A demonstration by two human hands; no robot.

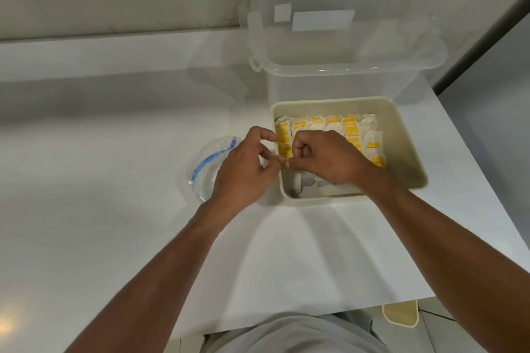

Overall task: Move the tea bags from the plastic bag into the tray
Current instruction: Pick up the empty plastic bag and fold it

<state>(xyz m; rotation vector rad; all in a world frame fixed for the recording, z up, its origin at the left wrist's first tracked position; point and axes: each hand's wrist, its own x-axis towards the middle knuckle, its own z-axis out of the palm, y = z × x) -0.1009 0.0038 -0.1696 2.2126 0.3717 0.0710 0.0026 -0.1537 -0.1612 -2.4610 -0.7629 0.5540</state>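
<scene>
one cream square plastic tray (407,135) sits on a smooth white counter (114,238). inside the tray, flat white paper tea bags with yellow tags (351,130) stand packed in about six rows. left of the tray lies one crinkly clear plastic bag with a blue zip strip (206,163). behind the tray stands one big clear plastic box (344,46), by a pale tiled wall. at the tray's left rim, the left hand (243,169) and right hand (327,156) meet with fingers curled tight; i cannot tell if they pinch anything.
</scene>
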